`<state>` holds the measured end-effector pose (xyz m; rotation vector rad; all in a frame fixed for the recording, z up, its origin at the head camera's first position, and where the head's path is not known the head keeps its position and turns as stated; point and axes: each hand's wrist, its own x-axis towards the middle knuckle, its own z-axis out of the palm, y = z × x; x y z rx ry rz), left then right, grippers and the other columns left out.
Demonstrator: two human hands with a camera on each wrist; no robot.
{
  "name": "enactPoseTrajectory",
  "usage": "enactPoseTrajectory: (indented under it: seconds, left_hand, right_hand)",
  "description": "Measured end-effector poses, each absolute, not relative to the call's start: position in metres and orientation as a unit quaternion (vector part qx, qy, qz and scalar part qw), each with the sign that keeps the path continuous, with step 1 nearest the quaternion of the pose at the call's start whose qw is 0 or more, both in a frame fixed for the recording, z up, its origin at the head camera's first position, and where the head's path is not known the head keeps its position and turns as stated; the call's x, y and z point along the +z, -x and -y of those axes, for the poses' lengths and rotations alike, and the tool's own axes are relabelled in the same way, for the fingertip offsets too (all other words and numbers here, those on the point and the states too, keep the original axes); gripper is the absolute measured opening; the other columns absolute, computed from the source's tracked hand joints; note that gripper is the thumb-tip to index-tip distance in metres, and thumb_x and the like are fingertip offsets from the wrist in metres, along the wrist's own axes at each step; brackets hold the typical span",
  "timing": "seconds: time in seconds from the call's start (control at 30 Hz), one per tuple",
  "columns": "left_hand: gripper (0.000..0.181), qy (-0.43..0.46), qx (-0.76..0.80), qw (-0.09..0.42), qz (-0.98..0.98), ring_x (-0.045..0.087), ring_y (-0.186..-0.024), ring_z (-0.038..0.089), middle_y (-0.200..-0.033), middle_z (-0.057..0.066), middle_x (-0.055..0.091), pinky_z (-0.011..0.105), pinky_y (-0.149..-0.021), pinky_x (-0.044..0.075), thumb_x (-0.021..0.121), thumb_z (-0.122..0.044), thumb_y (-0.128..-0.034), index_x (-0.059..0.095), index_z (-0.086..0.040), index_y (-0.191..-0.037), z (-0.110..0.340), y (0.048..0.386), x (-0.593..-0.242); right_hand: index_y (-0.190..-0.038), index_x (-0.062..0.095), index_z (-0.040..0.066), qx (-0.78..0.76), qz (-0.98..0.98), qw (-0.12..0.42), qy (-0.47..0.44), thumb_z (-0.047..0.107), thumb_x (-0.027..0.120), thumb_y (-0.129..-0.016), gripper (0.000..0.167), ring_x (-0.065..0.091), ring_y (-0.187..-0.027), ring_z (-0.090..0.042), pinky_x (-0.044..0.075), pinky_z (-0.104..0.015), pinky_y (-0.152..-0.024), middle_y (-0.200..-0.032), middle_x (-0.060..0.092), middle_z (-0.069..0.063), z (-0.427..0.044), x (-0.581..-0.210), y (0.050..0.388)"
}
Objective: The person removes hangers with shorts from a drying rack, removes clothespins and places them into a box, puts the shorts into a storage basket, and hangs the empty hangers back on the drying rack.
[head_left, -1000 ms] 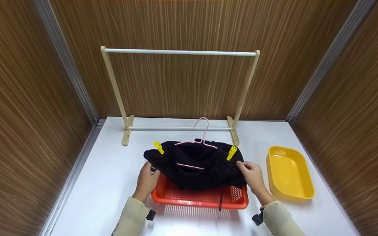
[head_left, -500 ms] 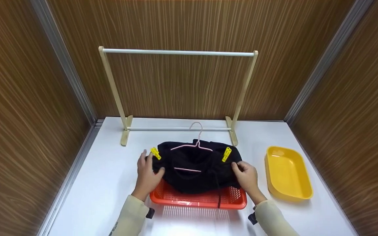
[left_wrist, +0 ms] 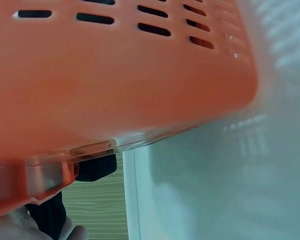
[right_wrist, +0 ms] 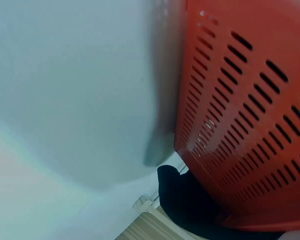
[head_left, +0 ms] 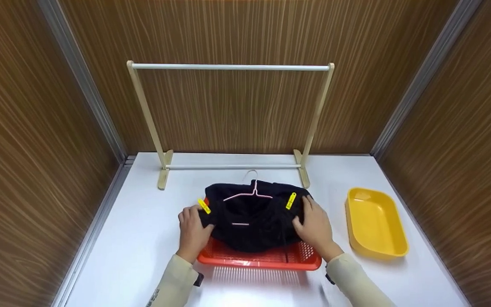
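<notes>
A black garment (head_left: 254,241) lies over a red basket (head_left: 249,263), with a pink hanger (head_left: 255,187) showing at its neck opening. Two yellow clips sit on it, one (head_left: 204,206) at the left and one (head_left: 291,201) at the right. My left hand (head_left: 193,232) grips the cloth just below the left clip; black fabric (left_wrist: 50,215) shows by its fingers in the left wrist view. My right hand (head_left: 317,226) holds the garment's right side, thumb and fingers spread over the cloth beside the right clip. The fingertips under the cloth are hidden.
A rack with wooden legs and a white top bar (head_left: 228,67) stands behind the basket. To the right, a yellow tray (head_left: 375,224) rests on the white table (head_left: 143,221). Wood-patterned panels enclose the back and both sides.
The hanger's hook has dropped lower and nearer the garment. My left hand has moved up by its clip and gripped the cloth. My right hand has shifted from the edge inward over the cloth.
</notes>
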<state>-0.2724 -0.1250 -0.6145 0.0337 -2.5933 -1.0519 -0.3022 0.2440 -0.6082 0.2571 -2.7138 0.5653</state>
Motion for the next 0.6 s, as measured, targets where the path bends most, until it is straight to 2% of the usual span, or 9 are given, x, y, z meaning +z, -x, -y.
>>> enactPoseTrajectory:
  seconds: [0.1,0.17,0.23,0.33,0.43,0.5,0.6]
  left_hand:
    - [0.057,-0.016,-0.366,0.173,0.914,0.044,-0.11,0.039,-0.118,0.021,0.051,0.05,-0.096,0.038,0.089,-0.011,-0.0778,0.052,0.002,-0.119,0.1226,0.2715,-0.6141]
    - [0.056,-0.015,-0.364,0.179,0.914,0.045,-0.109,0.039,-0.115,0.021,0.053,0.05,-0.096,0.038,0.089,-0.011,-0.0772,0.052,0.002,-0.116,0.1222,0.2719,-0.6132]
    - [0.056,-0.012,-0.36,0.181,0.915,0.046,-0.108,0.04,-0.115,0.021,0.054,0.051,-0.096,0.038,0.089,-0.011,-0.0774,0.051,0.002,-0.116,0.1218,0.272,-0.6127]
    - [0.057,-0.011,-0.358,0.176,0.917,0.047,-0.108,0.039,-0.115,0.021,0.057,0.051,-0.097,0.038,0.089,-0.012,-0.0779,0.05,0.001,-0.117,0.1213,0.2711,-0.6126]
    - [0.058,-0.019,-0.357,0.167,0.919,0.047,-0.107,0.038,-0.115,0.02,0.058,0.051,-0.096,0.037,0.09,-0.012,-0.078,0.05,0.0,-0.119,0.1211,0.2699,-0.6126]
    - [0.058,-0.025,-0.358,0.164,0.919,0.047,-0.107,0.038,-0.115,0.019,0.059,0.051,-0.097,0.037,0.09,-0.012,-0.0781,0.051,-0.001,-0.12,0.1208,0.2701,-0.6127]
    - [0.058,-0.029,-0.364,0.167,0.916,0.047,-0.107,0.038,-0.115,0.019,0.059,0.051,-0.097,0.037,0.09,-0.012,-0.078,0.051,-0.001,-0.12,0.1197,0.2722,-0.6129]
  right_hand:
    - [-0.153,0.037,-0.01,0.204,0.968,0.13,-0.074,0.031,0.068,-0.087,0.084,0.049,-0.134,-0.052,0.041,-0.06,-0.108,-0.157,0.036,-0.033,-0.2469,-0.6046,0.3033]
    - [-0.153,0.036,-0.011,0.213,0.967,0.126,-0.068,0.03,0.07,-0.086,0.085,0.049,-0.132,-0.054,0.04,-0.062,-0.107,-0.155,0.038,-0.036,-0.2467,-0.6023,0.306]
    - [-0.149,0.041,-0.011,0.219,0.962,0.147,-0.064,0.027,0.071,-0.086,0.08,0.052,-0.127,-0.053,0.039,-0.063,-0.105,-0.147,0.048,-0.036,-0.2459,-0.6024,0.3074]
    - [-0.14,0.054,-0.01,0.236,0.946,0.206,-0.076,0.016,0.073,-0.087,0.061,0.057,-0.119,-0.052,0.039,-0.064,-0.102,-0.128,0.063,-0.032,-0.2442,-0.6055,0.3061]
    - [-0.131,0.063,-0.006,0.244,0.932,0.244,-0.109,0.007,0.072,-0.089,0.045,0.062,-0.107,-0.05,0.044,-0.062,-0.098,-0.112,0.07,-0.027,-0.2427,-0.6095,0.3034]
    - [-0.127,0.067,-0.003,0.242,0.93,0.244,-0.132,0.005,0.071,-0.09,0.038,0.065,-0.101,-0.049,0.047,-0.06,-0.094,-0.106,0.073,-0.025,-0.2426,-0.6099,0.3026]
    - [-0.125,0.07,0.003,0.231,0.939,0.213,-0.142,0.012,0.07,-0.088,0.038,0.066,-0.095,-0.044,0.05,-0.057,-0.088,-0.103,0.074,-0.021,-0.244,-0.606,0.3047]
